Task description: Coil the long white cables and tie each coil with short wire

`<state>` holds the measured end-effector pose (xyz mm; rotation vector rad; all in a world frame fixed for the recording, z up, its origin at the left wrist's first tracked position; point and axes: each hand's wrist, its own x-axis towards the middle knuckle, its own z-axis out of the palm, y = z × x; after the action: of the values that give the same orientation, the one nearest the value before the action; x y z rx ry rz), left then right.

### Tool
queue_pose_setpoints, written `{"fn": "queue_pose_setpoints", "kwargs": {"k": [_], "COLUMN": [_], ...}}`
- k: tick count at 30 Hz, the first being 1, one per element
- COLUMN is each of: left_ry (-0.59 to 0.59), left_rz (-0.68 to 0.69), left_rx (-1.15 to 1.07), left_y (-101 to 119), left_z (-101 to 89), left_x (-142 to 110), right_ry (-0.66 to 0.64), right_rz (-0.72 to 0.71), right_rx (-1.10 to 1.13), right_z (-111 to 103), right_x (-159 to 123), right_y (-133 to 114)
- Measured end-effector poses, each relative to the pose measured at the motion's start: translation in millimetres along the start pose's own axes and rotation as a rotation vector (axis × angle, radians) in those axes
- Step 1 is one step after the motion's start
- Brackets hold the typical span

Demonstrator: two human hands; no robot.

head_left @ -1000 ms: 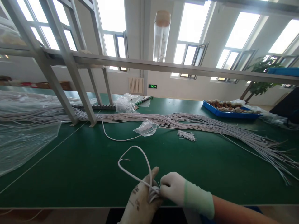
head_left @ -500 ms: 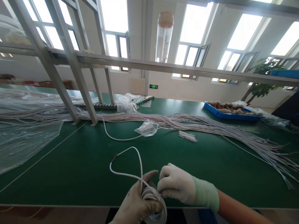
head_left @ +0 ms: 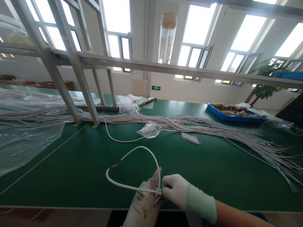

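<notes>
A coil of white cable (head_left: 158, 196) is in my left hand (head_left: 144, 201), which wears a whitish glove with print on its back. The coil is turned edge-on, mostly hidden behind the hand. From it the two cable ends rise in a wide loop (head_left: 139, 148) above the bench, their bare coloured wires close together at the left. My right hand (head_left: 176, 190), in a white glove with a green cuff, is closed in a pinch against the coil's right side. What its fingertips grip is too small to tell.
A long bundle of pale cables (head_left: 161, 121) runs across the green bench (head_left: 82, 170). A small plastic bag (head_left: 149, 130) and a pile of short white strips (head_left: 190, 138) lie before it. A blue tray (head_left: 236, 117) stands back right; metal rack posts (head_left: 82, 91) rise at left.
My left hand has rolled over, bringing the back of its glove into view and the coil edge-on. The cable loop has swung wider and up; my right hand stays pinched beside the coil, slightly lower.
</notes>
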<state>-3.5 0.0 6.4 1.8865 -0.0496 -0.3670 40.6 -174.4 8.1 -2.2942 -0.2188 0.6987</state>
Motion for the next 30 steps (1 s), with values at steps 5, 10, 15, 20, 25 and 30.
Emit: {"fn": "queue_pose_setpoints", "kwargs": {"k": [5,10,15,20,25,30], "left_ry": [-0.022,-0.144,-0.155,-0.213,-0.141,-0.245], "left_rz": [-0.131,-0.153,-0.087,-0.05,-0.096,-0.131], "left_rx": [-0.207,-0.436,-0.465,-0.702,-0.493,-0.393], "left_y": [-4,-5,-18,-38,-26,-13], "left_z": [-11.1,-18.8,-13.4,-9.7,-4.0,10.5], "left_x": [1,2,6,12,5,-1], "right_ry": [-0.032,0.097,0.165,0.238,0.219,0.294], "right_rz": [-0.337,-0.709,-0.635,-0.592,-0.376,-0.332], "right_rx": [0.26,0.08,0.077,-0.142,-0.269,-0.032], "right_z": [-14,-16,-4,8,28,33], "right_x": [-3,3,2,-16,-20,-31], "right_y": [12,28,30,22,22,41]}}
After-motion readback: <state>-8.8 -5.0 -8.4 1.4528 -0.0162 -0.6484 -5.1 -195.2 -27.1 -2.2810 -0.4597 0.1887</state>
